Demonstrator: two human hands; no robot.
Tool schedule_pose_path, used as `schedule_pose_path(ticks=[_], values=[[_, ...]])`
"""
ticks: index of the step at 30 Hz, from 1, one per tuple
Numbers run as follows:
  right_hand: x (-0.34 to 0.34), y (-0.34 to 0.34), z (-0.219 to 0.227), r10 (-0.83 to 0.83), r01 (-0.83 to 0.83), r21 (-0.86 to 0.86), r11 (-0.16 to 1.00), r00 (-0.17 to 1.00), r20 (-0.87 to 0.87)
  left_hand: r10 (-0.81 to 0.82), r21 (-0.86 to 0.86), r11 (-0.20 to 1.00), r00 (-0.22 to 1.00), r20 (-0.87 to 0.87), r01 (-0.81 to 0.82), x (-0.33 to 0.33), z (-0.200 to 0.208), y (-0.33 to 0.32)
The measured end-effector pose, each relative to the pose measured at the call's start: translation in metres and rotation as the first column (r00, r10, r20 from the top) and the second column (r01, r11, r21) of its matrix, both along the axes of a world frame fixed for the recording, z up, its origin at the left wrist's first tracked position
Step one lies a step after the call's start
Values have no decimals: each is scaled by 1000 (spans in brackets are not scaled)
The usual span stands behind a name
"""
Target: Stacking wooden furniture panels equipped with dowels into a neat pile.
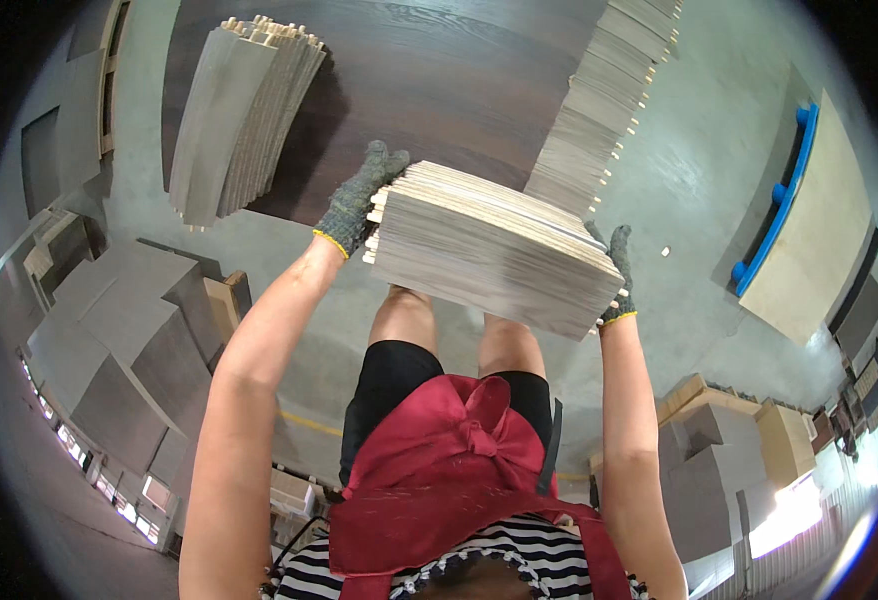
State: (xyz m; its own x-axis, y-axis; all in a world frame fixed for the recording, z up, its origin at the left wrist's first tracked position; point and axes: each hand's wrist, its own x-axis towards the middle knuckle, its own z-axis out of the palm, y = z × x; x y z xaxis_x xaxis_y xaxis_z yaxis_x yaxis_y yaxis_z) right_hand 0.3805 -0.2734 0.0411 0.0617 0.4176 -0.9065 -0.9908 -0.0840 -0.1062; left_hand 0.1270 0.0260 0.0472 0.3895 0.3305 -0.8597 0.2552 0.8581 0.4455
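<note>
Between my two hands, in front of my knees, is a thick stack of grey wood-grain boards (494,262) with pale edges facing up and pale wooden pegs sticking out at the ends. My left hand (363,192), in a dark grey knit glove with a yellow cuff edge, clasps the left end. Gloved the same way, my right hand (616,265) holds the right end. The stack hides most of the fingers of both hands. It tilts down toward the right.
Ahead is a dark brown wood-grain table (429,85). On its left stands a bundle of similar boards (239,120); overlapping boards (604,110) line its right edge. A pale panel with a blue edge piece (781,200) is at right. Stacked grey panels (124,340) stand at left.
</note>
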Motion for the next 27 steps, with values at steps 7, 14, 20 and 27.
schedule_pose_path(ticks=[7, 14, 20, 27], values=[[6, -3, -19, 80, -61, -123, 991, 985, 152, -29, -65, 997, 1000, 11, 30, 6, -38, 6], [2, 10, -19, 5, -4, 32, 999, 999, -45, -3, -20, 1000, 991, -134, 0, 8, -46, -1], [4, 5, -31, 18, -18, 79, 997, 1000, 0, -19, -80, 997, 997, -74, 13, 6, -44, 3], [43, -45, -92, 336, -281, -248, 927, 917, 215, 395, -56, 918, 891, 225, -393, -40, -101, -12]])
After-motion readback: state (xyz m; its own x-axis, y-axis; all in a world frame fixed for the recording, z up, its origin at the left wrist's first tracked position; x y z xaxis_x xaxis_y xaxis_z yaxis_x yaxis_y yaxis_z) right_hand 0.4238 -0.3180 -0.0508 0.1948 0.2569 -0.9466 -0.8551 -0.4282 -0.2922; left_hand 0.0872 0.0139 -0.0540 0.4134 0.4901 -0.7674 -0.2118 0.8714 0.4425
